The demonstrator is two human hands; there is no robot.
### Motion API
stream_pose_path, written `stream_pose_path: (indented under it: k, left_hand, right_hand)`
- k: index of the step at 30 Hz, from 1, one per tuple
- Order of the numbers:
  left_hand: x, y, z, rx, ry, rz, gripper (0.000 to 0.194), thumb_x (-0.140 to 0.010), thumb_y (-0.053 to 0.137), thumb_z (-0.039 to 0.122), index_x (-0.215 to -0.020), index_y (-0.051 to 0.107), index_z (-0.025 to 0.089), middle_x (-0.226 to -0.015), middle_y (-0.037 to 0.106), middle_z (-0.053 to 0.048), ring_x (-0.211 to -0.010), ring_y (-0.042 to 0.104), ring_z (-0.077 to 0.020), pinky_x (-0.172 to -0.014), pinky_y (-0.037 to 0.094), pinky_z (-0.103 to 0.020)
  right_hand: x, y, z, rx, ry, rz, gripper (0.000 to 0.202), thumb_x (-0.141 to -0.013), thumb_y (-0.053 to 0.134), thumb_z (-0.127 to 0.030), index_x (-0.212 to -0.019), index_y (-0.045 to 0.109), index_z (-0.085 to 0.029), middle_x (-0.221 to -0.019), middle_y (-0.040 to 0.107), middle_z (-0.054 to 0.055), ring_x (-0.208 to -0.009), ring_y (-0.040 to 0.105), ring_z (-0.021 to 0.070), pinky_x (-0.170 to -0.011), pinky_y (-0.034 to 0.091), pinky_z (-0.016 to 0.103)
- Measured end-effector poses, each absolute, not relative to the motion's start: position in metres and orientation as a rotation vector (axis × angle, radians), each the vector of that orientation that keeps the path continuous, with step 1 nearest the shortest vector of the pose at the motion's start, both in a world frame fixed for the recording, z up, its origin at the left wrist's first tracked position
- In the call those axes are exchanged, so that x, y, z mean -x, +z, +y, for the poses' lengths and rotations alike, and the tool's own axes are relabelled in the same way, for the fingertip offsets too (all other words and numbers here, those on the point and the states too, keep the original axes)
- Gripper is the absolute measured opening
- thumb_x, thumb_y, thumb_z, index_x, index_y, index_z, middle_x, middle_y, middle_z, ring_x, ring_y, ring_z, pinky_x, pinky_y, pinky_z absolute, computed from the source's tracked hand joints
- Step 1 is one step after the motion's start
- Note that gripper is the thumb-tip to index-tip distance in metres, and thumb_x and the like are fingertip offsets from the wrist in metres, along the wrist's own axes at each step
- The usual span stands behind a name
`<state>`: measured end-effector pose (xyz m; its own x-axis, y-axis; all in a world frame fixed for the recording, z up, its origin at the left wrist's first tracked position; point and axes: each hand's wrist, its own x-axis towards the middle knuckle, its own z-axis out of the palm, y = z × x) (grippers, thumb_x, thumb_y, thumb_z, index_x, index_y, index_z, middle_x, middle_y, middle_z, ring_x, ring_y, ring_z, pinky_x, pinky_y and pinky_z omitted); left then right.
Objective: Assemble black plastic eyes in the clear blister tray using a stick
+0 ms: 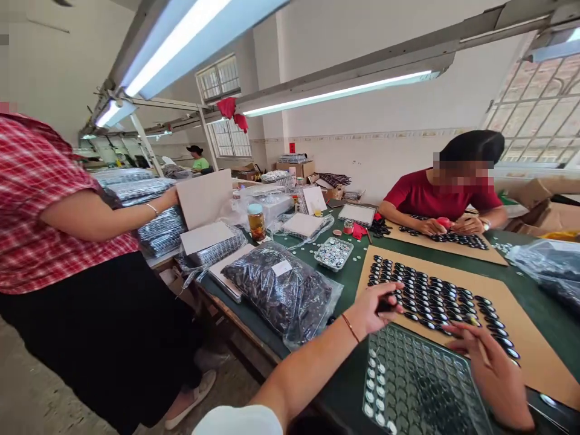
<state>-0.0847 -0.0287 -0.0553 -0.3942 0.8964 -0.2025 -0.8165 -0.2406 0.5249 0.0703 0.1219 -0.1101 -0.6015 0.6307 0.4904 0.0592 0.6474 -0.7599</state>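
Note:
My left hand [379, 307] is closed around a small black piece [387, 301] above the left edge of a cardboard sheet. Rows of glossy black oval pieces [428, 295] with pale shiny centres lie on that cardboard [534, 320]. Over the right side of a clear plastic tray, my right hand [493, 368] has its fingers closed on a thin stick-like tool [484, 353], its yellowish tip near the rows. The clear tray [419, 368] has many round cells. Round white discs [370, 383] sit in its left-hand cells.
A plastic bag of dark pieces [281, 290] and a tub of small discs [334, 252] lie left of the cardboard. Across the table a person in red [419, 193] works at another cardboard sheet. At left, a person in plaid [67, 223] holds a pale board [205, 202].

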Motion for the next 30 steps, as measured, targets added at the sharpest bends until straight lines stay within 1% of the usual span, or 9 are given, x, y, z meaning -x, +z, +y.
stream_pose_path:
  k: [2, 4, 7, 12, 16, 20, 22, 26, 30]
  left_hand:
    - [0.055, -0.083, -0.011, -0.189, 1.737, 0.593, 0.025, -0.067, 0.063, 0.021, -0.09, 0.06, 0.011, -0.048, 0.046, 0.002, -0.048, 0.055, -0.0117, -0.031, 0.01, -0.015]
    - [0.04, -0.103, -0.004, -0.15, 1.682, 0.583, 0.027, -0.067, 0.063, 0.023, -0.091, 0.059, 0.012, -0.05, 0.048, 0.001, -0.048, 0.056, -0.0117, -0.031, 0.009, -0.015]
    - [0.033, -0.118, -0.003, -0.093, 1.677, 0.636, 0.029, -0.068, 0.063, 0.024, -0.094, 0.058, 0.013, -0.057, 0.054, 0.0, -0.047, 0.057, -0.0111, -0.03, 0.009, -0.015]
    - [0.032, -0.118, 0.0, -0.033, 1.733, 0.692, 0.029, -0.07, 0.063, 0.026, -0.097, 0.059, 0.017, -0.065, 0.058, -0.002, -0.05, 0.058, -0.0102, -0.031, 0.013, -0.013]
    - [0.033, -0.118, 0.003, 0.002, 1.802, 0.742, 0.03, -0.07, 0.063, 0.025, -0.099, 0.059, 0.019, -0.063, 0.057, 0.001, -0.04, 0.046, -0.0038, -0.03, 0.017, -0.012]
    - [0.033, -0.116, 0.005, -0.011, 1.823, 0.783, 0.029, -0.071, 0.061, 0.027, -0.099, 0.059, 0.019, -0.065, 0.057, 0.002, -0.036, 0.036, -0.0002, -0.03, 0.019, -0.012]
    - [0.034, -0.113, 0.006, -0.012, 1.815, 0.808, 0.028, -0.071, 0.061, 0.025, -0.098, 0.059, 0.018, -0.063, 0.056, 0.002, -0.038, 0.038, -0.0005, -0.031, 0.019, -0.011]
    - [0.04, -0.109, 0.008, -0.007, 1.797, 0.866, 0.025, -0.069, 0.062, 0.022, -0.093, 0.059, 0.017, -0.056, 0.05, 0.003, -0.049, 0.05, -0.0052, -0.031, 0.02, -0.011]
    - [0.046, -0.111, 0.01, -0.091, 1.699, 1.005, 0.023, -0.068, 0.064, 0.027, -0.088, 0.059, 0.017, -0.059, 0.053, 0.002, -0.044, 0.046, -0.0034, -0.031, 0.018, -0.011]
  right_hand:
    - [-0.07, -0.109, 0.109, 0.46, 0.985, -2.185, 0.028, -0.08, 0.044, -0.048, -0.093, 0.054, -0.024, -0.088, 0.065, 0.007, -0.072, 0.063, 0.0226, -0.063, 0.053, 0.035]
    - [-0.072, -0.113, 0.099, 0.387, 0.977, -2.263, 0.029, -0.081, 0.045, -0.044, -0.096, 0.054, -0.021, -0.092, 0.064, 0.007, -0.079, 0.063, 0.0213, -0.069, 0.052, 0.033]
    - [-0.077, -0.119, 0.09, 0.324, 0.977, -2.327, 0.025, -0.084, 0.043, -0.037, -0.099, 0.053, -0.02, -0.092, 0.064, 0.007, -0.079, 0.062, 0.0186, -0.069, 0.051, 0.028]
    - [-0.08, -0.112, 0.083, 0.369, 1.008, -2.284, 0.017, -0.084, 0.046, -0.033, -0.095, 0.053, -0.022, -0.087, 0.064, 0.004, -0.073, 0.062, 0.0182, -0.066, 0.05, 0.029]
    - [-0.078, -0.106, 0.08, 0.387, 1.067, -2.275, 0.017, -0.082, 0.051, -0.033, -0.093, 0.053, -0.021, -0.084, 0.065, 0.004, -0.073, 0.062, 0.018, -0.067, 0.05, 0.03]
    - [-0.078, -0.107, 0.08, 0.431, 0.998, -2.328, 0.013, -0.083, 0.048, -0.028, -0.091, 0.053, -0.02, -0.08, 0.063, 0.003, -0.069, 0.061, 0.0162, -0.063, 0.047, 0.027]
    - [-0.077, -0.108, 0.08, 0.449, 0.953, -2.336, 0.013, -0.084, 0.045, -0.026, -0.091, 0.054, -0.02, -0.076, 0.063, 0.002, -0.067, 0.06, 0.0155, -0.061, 0.045, 0.025]
    - [-0.075, -0.108, 0.082, 0.414, 0.906, -2.324, 0.016, -0.085, 0.04, -0.023, -0.093, 0.054, -0.019, -0.079, 0.062, 0.003, -0.069, 0.058, 0.015, -0.063, 0.044, 0.025]
    - [-0.076, -0.107, 0.087, 0.446, 1.023, -2.164, 0.024, -0.09, 0.034, -0.028, -0.103, 0.052, -0.02, -0.086, 0.062, 0.004, -0.069, 0.058, 0.0139, -0.064, 0.045, 0.025]
